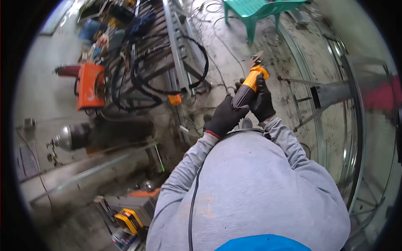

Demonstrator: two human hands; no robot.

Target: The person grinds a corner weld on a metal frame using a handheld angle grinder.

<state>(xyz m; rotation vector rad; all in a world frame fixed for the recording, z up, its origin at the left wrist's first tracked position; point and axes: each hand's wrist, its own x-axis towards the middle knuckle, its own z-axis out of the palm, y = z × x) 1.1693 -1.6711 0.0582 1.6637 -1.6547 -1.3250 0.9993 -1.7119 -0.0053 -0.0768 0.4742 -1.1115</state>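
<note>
- The grinder [250, 83] sits just ahead of the person's body, both hands on it; its head points to about 12 o'clock, a hold that probably keeps the working end away from the wearer.
- The left hand [228, 117], gloved, is closed round the dark rear of the body, likely to steady the tail.
- The right hand [263, 100], also gloved, grips farther forward, at the 4 o'clock side of the body near the yellow part, perhaps to guide the head. Two spaced grips should resist twist.
- The disc [258, 56] stands clear of everything; whether it spins cannot be told.
- Clock places from here on are taken from the grinder. At 12 o'clock a green chair [255, 12] stands on the floor, apart from the disc.
- At 10 o'clock is a steel rack [173, 37], with a black hose [206, 62] looped across it, perhaps to lift the slack off the floor.
- At 9 o'clock stands an orange machine [91, 85]; between 8 and 9 a cylinder [77, 136] lies on its side, blurred.
- Between 3 and 4 is a thin frame [295, 100], near the right hand but not touching it.
- A cord [192, 209] runs down the shirt's left side; where it leads is hidden.
</note>
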